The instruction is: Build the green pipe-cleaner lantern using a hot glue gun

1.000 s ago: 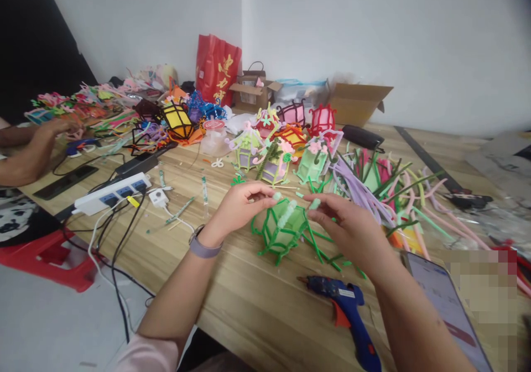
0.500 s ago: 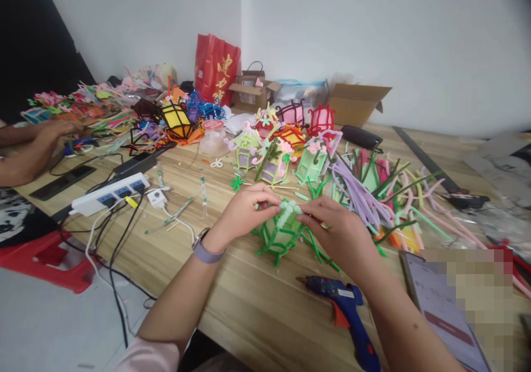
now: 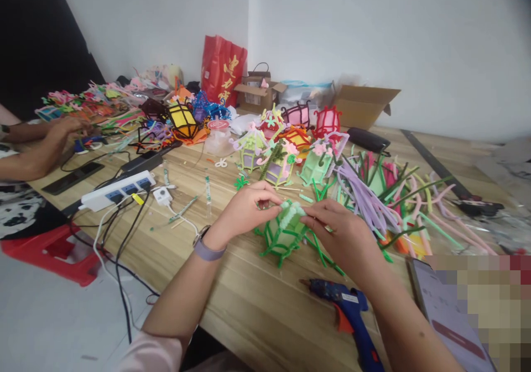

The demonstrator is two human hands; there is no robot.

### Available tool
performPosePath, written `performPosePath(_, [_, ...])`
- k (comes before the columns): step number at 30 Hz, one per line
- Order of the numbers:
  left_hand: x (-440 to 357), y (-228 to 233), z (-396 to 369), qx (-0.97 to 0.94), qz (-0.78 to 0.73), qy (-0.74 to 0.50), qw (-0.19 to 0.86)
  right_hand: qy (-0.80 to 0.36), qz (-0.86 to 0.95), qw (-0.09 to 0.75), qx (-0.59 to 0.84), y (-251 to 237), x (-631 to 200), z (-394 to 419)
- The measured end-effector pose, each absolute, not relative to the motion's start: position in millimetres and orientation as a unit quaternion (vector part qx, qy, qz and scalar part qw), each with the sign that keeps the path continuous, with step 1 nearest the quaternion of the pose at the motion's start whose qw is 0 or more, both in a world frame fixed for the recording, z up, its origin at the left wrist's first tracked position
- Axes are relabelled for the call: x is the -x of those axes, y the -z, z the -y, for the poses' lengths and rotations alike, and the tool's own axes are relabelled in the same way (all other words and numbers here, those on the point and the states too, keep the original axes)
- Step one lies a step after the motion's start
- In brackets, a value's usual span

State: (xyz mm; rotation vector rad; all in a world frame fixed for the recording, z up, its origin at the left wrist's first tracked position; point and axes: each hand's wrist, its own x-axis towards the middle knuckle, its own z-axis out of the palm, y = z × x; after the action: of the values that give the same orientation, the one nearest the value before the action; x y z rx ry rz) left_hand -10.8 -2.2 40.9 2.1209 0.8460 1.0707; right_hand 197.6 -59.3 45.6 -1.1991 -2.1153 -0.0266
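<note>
A green lantern [image 3: 282,236] made of fuzzy pipe cleaners stands on the wooden table between my hands, with curly pale mint trim [image 3: 292,209] across its top. My left hand [image 3: 253,210], wearing a watch on a purple strap, is closed in a pinch at the upper left of the lantern. From the other side my right hand [image 3: 342,225] pinches the right end of the mint trim; its fingertips partly hide what they grip. Just below the right hand lies a blue glue gun [image 3: 346,305] with an orange trigger, its nozzle toward the left.
Finished lanterns [image 3: 280,164] and a bundle of pipe cleaners [image 3: 365,189] lie behind my hands. A white power strip [image 3: 118,189] with trailing cables is at left, near another person's arms [image 3: 50,145]. A tablet-like device [image 3: 446,317] rests at right, a cardboard box [image 3: 360,106] behind.
The view has shifted slightly, so everything appears a little further right. Both hands keep nearly the same pinch at the lantern's top.
</note>
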Motion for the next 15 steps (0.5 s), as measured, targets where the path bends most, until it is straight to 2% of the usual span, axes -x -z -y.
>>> performPosePath(12, [15.7,-47.9,1.9,-0.774,-0.358,-0.39,0.348,0.0,0.818,0.337,0.466,-40.1,-198.0,58.1])
performPosePath(15, [15.7,-45.8,3.6,-0.762,-0.365,-0.393,0.363,-0.001,0.807,0.358,0.469,-38.0,-193.6,58.0])
